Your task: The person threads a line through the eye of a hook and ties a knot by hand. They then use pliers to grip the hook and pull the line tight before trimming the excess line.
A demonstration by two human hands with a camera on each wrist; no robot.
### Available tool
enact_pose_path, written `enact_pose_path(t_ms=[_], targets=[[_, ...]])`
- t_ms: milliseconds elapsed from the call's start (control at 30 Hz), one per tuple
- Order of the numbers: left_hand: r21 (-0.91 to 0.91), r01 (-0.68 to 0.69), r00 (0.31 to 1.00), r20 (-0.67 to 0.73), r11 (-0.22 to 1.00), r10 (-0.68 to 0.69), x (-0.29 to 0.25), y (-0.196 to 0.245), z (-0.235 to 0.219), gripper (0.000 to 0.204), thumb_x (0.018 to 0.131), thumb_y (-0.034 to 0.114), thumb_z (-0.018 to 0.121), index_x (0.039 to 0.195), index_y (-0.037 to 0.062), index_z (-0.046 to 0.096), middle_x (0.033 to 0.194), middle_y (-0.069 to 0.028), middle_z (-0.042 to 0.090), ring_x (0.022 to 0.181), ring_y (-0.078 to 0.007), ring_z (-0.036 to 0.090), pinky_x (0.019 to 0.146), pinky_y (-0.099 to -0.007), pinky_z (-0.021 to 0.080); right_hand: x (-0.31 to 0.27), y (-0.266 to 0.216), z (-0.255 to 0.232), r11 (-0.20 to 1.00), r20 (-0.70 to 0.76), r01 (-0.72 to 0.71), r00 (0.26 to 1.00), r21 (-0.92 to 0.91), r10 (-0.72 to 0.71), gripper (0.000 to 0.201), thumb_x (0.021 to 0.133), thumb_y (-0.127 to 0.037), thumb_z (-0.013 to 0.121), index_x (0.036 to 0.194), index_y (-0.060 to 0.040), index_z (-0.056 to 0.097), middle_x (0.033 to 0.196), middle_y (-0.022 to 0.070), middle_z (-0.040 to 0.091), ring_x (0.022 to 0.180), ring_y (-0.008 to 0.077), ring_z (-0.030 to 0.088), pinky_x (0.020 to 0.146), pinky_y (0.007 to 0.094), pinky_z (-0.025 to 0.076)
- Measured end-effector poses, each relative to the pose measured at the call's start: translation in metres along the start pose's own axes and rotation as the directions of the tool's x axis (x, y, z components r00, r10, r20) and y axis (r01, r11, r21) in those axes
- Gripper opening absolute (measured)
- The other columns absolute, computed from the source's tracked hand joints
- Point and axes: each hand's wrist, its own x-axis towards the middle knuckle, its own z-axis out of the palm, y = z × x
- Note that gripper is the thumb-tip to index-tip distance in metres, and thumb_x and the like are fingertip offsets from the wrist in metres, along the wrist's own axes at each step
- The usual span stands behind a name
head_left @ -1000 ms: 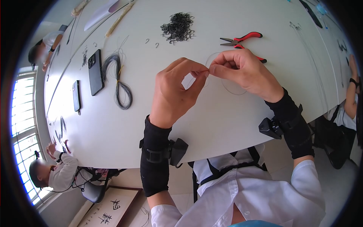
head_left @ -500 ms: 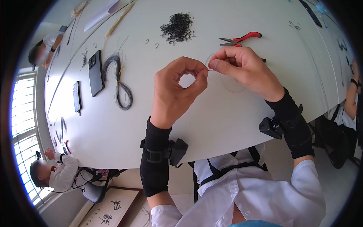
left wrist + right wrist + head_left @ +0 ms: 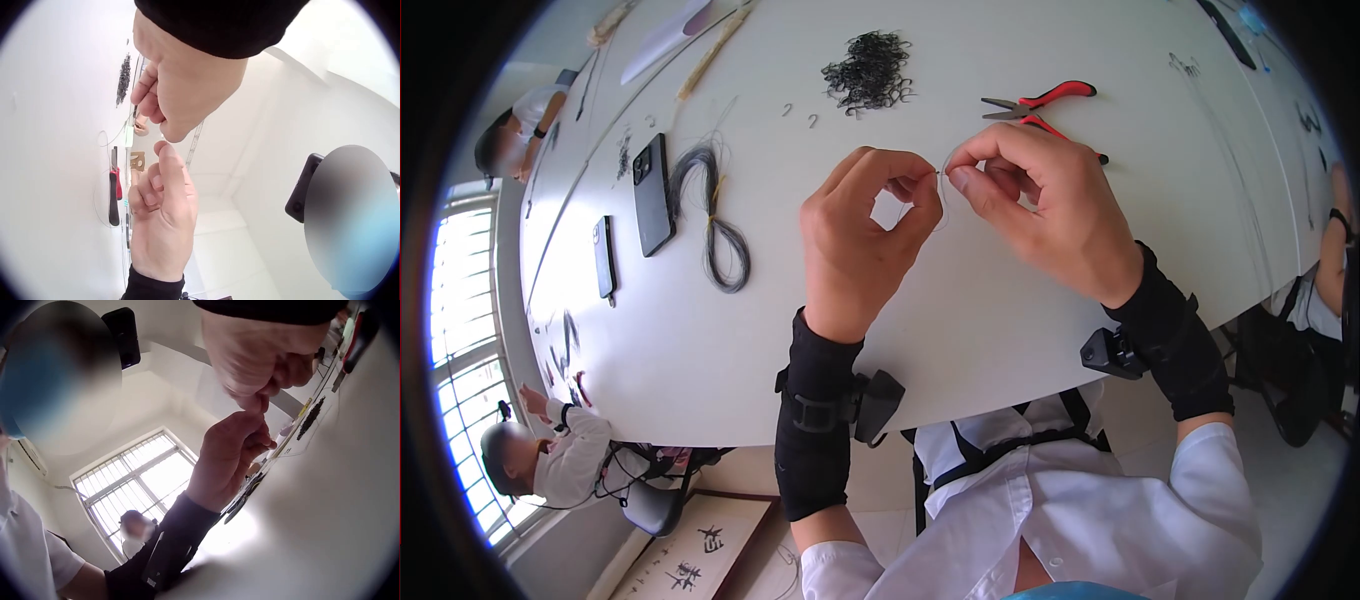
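Observation:
My left hand (image 3: 862, 230) pinches a tiny dark piece, like the shank of a fish hook, between thumb and forefinger; the fingers hide most of it. Close beside it on the right, my right hand (image 3: 1055, 195) pinches a thin clear fishing line (image 3: 943, 218) between thumb and forefinger. Fine loops of this line hang by the fingertips. In the left wrist view the right hand (image 3: 164, 219) faces the left one, fingertips nearly meeting. Past the hands lie a heap of black fish hooks (image 3: 868, 72) and red-and-black pliers (image 3: 1055, 95).
A bundle of dark line (image 3: 725, 250), a black phone (image 3: 655, 195) and a smaller phone (image 3: 604, 258) lie to the left. Two loose hooks (image 3: 812, 121) sit near the heap. Long lines with hooks (image 3: 1185, 66) stretch along the right. Other people (image 3: 565, 460) sit around the white table (image 3: 800, 380).
Both hands have shifted slightly left. The right hand has turned and its fingertips have drawn a little apart from the left ones; the line loop by it has moved and shrunk from view.

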Motion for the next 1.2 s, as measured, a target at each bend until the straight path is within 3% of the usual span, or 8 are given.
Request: enact_pose_path(t_ms=[167,367,433,567,733,833,1000,1200], targets=[[-0.035,-0.018,0.995,0.097,0.999,0.021,-0.001,0.004,0.001,0.014,0.079,-0.006,0.074,0.089,0.001,0.067,0.081,-0.0068,0.068,0.073,-0.0162,0.068,0.068,-0.0286,0.054,0.001,0.005,-0.004,0.988,0.018,-0.119,0.993,0.102,0.118,0.014,0.097,-0.014,0.068,0.096,0.0,0.066,0.067,0.0045,0.056,0.059,0.0112,0.051,0.057,0.0283,0.042],[-0.18,-0.006,0.996,0.087,0.984,0.021,-0.002,0.004,0.0,0.015,0.079,-0.007,0.074,0.091,0.0002,0.068,0.084,-0.0076,0.07,0.076,-0.0155,0.068,0.071,-0.0276,0.054,0.001,0.012,-0.002,0.948,0.099,-0.215,0.976,0.236,0.197,0.019,0.1,-0.017,0.066,0.097,0.001,0.066,0.071,0.0007,0.055,0.064,0.0066,0.049,0.06,0.0247,0.041],[-0.242,0.053,0.997,0.073,0.969,-0.036,-0.003,0.005,0.0,0.013,0.082,-0.006,0.074,0.092,-0.0012,0.069,0.086,-0.0076,0.071,0.078,-0.0146,0.068,0.074,-0.0271,0.054,0.001,0.014,-0.003,0.936,0.147,-0.242,0.967,0.257,0.21,0.02,0.102,-0.02,0.066,0.101,0.0002,0.067,0.079,-0.0041,0.056,0.07,0.0022,0.047,0.063,0.021,0.04],[-0.398,0.198,0.98,0.086,0.896,-0.178,-0.004,0.01,-0.003,0.008,0.09,-0.003,0.074,0.097,-0.0042,0.07,0.091,-0.0072,0.073,0.082,-0.0124,0.067,0.08,-0.0268,0.055,0.004,0.011,-0.004,0.901,0.137,-0.265,0.963,0.343,0.231,0.021,0.1,-0.019,0.066,0.099,0.0013,0.068,0.075,-0.002,0.058,0.068,0.0056,0.05,0.063,0.0239,0.042],[-0.45,0.244,0.968,0.061,0.859,-0.243,-0.004,0.015,-0.004,0.008,0.093,-0.001,0.073,0.099,-0.0055,0.07,0.093,-0.0075,0.073,0.084,-0.0115,0.066,0.082,-0.0263,0.054,0.003,0.013,0.0,0.905,0.117,-0.244,0.969,0.349,0.216,0.021,0.1,-0.02,0.066,0.098,0.0007,0.07,0.077,-0.0033,0.059,0.068,0.0045,0.048,0.061,0.0231,0.04],[-0.444,0.223,0.969,0.005,0.868,-0.246,-0.004,0.014,-0.003,0.008,0.093,-0.002,0.073,0.099,-0.0054,0.07,0.093,-0.0074,0.074,0.084,-0.0114,0.066,0.081,-0.0262,0.054,0.001,-0.001,0.0,0.886,0.145,-0.32,0.947,0.335,0.287,0.016,0.099,-0.017,0.067,0.098,-0.0008,0.07,0.075,-0.0029,0.058,0.064,0.0046,0.047,0.058,0.0233,0.039],[-0.328,0.178,0.97,-0.103,0.928,-0.222,-0.004,0.009,0.0,0.007,0.092,-0.002,0.073,0.098,-0.0034,0.071,0.09,-0.007,0.074,0.081,-0.0118,0.067,0.079,-0.0261,0.054,-0.006,-0.003,0.009,0.996,-0.005,-0.043,0.999,0.077,0.043,0.01,0.093,-0.011,0.072,0.098,-0.0028,0.068,0.077,0.0048,0.062,0.061,0.0143,0.056,0.057,0.029,0.045],[-0.036,0.005,0.994,-0.108,0.999,-0.009,-0.002,-0.002,0.004,0.011,0.086,-0.003,0.075,0.095,0.0022,0.071,0.085,-0.0078,0.072,0.075,-0.0183,0.069,0.071,-0.0278,0.054,-0.006,-0.002,0.01,0.95,-0.05,0.2,0.975,-0.239,-0.218,0.008,0.089,-0.005,0.071,0.095,-0.0036,0.066,0.083,0.008,0.063,0.068,0.0242,0.063,0.061,0.0359,0.05]])
